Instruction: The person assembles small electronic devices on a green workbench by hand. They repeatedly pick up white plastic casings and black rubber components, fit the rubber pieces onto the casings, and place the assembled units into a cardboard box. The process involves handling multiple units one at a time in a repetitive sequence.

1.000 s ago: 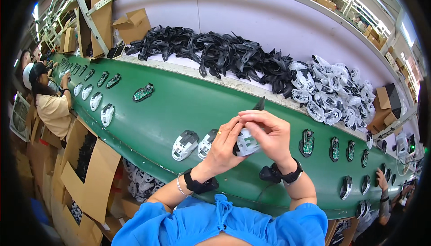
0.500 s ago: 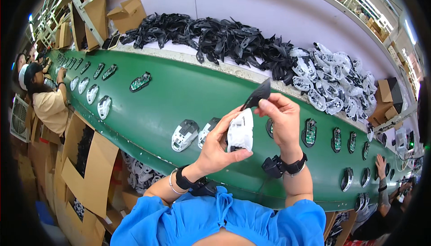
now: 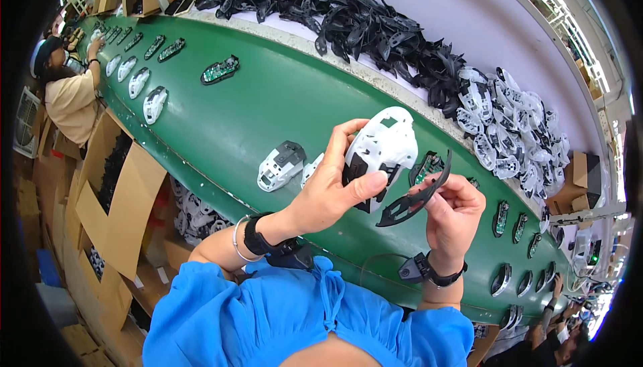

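Observation:
My left hand is closed around a white computer mouse shell with black inserts, its thumb across the lower edge. To the right, my right hand pinches a thin, curved black plastic side piece with openings in it. The black piece is apart from the shell, just below and right of it. Behind it, a green circuit board in a black base is partly hidden. Another white and grey mouse shell lies on the green belt left of my left hand, and one more is mostly covered by that hand.
A long heap of black plastic parts lies along the back ledge, beside a pile of white shells. Circuit-board bases and shells stand in rows on the green belt. Co-workers sit at both ends; cardboard boxes stand at the left.
My right hand has moved down and right with the black piece, away from the shell's top. My left hand has turned the shell and raised it. The whole view has shifted and tilted.

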The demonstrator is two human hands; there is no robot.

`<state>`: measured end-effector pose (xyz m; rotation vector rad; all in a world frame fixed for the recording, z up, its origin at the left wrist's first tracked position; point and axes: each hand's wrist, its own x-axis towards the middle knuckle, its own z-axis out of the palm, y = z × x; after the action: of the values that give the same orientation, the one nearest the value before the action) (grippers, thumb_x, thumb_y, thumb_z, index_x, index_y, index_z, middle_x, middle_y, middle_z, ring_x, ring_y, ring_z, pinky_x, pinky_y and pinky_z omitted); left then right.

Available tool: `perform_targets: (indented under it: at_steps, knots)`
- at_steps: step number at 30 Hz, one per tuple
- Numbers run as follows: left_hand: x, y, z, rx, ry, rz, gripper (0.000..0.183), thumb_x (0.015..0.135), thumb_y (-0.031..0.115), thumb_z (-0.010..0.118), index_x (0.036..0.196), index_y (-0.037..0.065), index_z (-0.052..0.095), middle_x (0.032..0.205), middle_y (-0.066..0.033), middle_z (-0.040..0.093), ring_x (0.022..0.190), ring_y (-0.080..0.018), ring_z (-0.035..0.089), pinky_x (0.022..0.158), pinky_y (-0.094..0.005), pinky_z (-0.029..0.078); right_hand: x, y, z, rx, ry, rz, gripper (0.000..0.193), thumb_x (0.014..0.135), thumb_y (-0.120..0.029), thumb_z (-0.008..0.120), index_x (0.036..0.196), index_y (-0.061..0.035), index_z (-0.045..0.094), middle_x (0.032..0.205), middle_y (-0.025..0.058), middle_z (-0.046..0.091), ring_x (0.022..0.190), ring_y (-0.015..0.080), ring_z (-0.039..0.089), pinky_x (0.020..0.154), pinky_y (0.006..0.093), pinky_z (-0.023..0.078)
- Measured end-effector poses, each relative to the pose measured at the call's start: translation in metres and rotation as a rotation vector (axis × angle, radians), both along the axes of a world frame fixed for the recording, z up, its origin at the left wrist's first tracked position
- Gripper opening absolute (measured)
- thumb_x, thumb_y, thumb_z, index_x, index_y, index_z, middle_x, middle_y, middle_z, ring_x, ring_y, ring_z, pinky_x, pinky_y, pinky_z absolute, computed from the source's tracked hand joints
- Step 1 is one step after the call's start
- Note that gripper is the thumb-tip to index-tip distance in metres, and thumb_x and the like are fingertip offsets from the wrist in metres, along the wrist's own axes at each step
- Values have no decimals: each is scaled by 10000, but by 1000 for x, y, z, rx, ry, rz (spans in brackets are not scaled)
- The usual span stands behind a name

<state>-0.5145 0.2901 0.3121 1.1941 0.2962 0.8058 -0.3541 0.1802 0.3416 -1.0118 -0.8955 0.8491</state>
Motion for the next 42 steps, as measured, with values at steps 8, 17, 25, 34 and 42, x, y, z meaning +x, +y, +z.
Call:
perform_targets:
  at_steps: [8,17,25,34,42]
  knots:
    - [2,0,-3,109,-22,35,806,853,366,696,1381,-21,226,1203,-153,416,1150,-204,435,997,-340,368,-9,-2,-3,3,-182,-133,218,789,93,668,1001,100,618,840,157,691,727,181,688,655,271,579]
    - [-3,10,-18,407,91,150,878,817,389,727,1392,-35,217,1225,-207,385,1178,-295,414,1015,-406,350,-21,8,-5,-70,-326,-249,240,760,91,712,984,93,627,826,137,686,737,159,682,653,254,570]
    - [-9,8,-17,680,315,327,1040,624,234,850,1398,-66,223,1263,-239,404,1190,-367,436,1030,-419,354,-31,16,-9,-197,-371,-265,334,741,59,756,1034,40,596,791,84,678,712,103,659,651,219,549]
    - [-25,27,-25,757,185,77,916,615,44,783,1397,-21,311,1349,-217,412,1230,-384,430,1039,-442,355,-18,26,-13,-167,-252,136,757,677,-74,827,1325,13,446,1197,137,589,1125,217,566,997,359,433]
    - [-28,22,-27,672,187,-24,921,719,294,801,1417,-2,279,1361,-203,415,1241,-342,451,1033,-434,373,-18,26,-19,-93,-196,211,745,701,-158,826,1347,-4,487,1299,134,559,1191,222,543,1059,373,390]
